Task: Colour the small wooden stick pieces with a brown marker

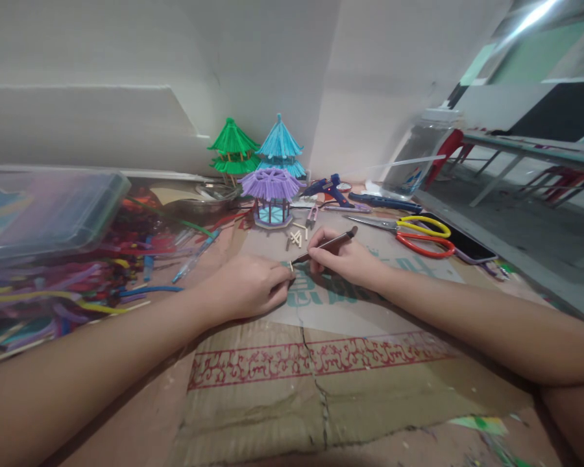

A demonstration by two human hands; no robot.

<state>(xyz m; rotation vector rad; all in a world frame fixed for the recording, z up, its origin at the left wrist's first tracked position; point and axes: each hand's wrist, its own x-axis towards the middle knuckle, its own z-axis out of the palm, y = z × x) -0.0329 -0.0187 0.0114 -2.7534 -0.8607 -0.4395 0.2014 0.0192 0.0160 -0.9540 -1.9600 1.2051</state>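
My left hand (253, 285) rests on the cardboard with its fingers closed, pinching a tiny pale stick piece (291, 266) at the fingertips. From the right, my right hand (338, 256) grips slim dark tweezers (331, 241), whose pointed end reaches the stick piece. Just beyond the hands lie several short cut sticks (296, 239) in a small heap. Behind them stands a small pavilion model with a purple fuzzy roof (271, 185), dark posts and a light blue floor. A green-roofed model (231, 146) and a blue-roofed one (279, 139) stand farther back.
Yellow-and-red-handled scissors (423, 237), a phone (460, 240), a blue glue gun (328, 187) and small pink snips (313, 216) lie around the right and back. Left are a plastic box (53, 211), fuzzy stems (68, 295) and a pen (197, 255). Printed cardboard (253, 408) covers the table.
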